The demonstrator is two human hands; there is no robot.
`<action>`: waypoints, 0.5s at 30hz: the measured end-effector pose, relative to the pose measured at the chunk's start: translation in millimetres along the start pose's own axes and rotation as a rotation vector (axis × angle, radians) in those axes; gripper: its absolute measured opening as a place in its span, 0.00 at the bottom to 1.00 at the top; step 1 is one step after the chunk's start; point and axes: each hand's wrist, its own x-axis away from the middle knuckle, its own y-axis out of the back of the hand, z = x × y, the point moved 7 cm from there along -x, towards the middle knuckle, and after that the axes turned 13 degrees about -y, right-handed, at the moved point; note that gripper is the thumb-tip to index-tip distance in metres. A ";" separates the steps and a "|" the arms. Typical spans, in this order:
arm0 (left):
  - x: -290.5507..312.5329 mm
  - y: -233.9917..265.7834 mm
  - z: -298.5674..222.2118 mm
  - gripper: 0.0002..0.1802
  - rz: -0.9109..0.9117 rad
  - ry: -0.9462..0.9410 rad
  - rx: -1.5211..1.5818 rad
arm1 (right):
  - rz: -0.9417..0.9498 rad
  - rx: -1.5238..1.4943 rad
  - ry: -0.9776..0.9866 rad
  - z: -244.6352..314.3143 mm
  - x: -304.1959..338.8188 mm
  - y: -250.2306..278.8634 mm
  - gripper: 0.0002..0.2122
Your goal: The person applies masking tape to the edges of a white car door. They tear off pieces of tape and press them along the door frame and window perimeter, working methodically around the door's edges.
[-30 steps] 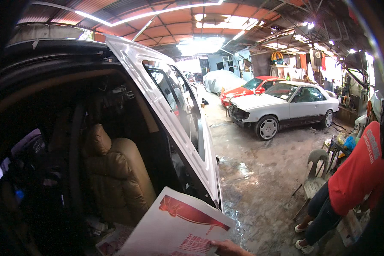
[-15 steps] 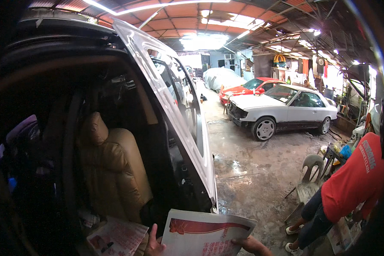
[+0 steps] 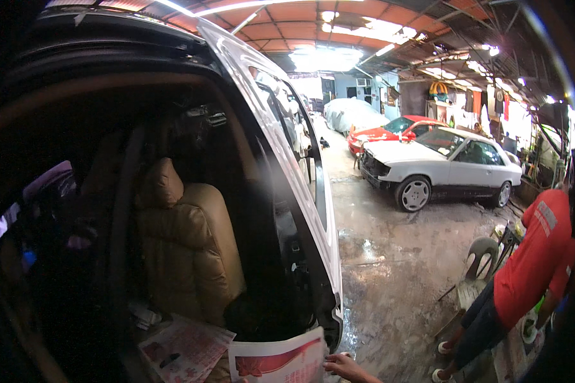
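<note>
A folded newspaper (image 3: 276, 360) with a red banner and a red bow is held up at the lower edge, in front of the open vehicle. My right hand (image 3: 350, 368) pinches its right edge between thumb and fingers. Of my left hand, at most a sliver shows at the bottom by the paper's left corner, with its fingers hidden. Another printed sheet (image 3: 186, 350) lies to the left of the newspaper, inside the vehicle in front of the tan leather seat (image 3: 191, 246).
The vehicle's white door frame (image 3: 322, 255) rises just beyond the newspaper. On the right, a person in a red shirt (image 3: 535, 239) bends beside a plastic chair (image 3: 478, 262). A white car (image 3: 441, 163), a red car (image 3: 399, 127) and a covered car (image 3: 351, 115) stand farther back on the wet-looking floor.
The newspaper has moved left and lower in the picture, and my left hand has dropped almost out of sight. The view has swung slightly left. The person in red has shifted posture.
</note>
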 end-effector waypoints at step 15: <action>10.8 -113.1 41.4 0.24 -0.469 0.020 -0.006 | 0.199 0.226 0.534 45.9 29.4 -110.8 0.25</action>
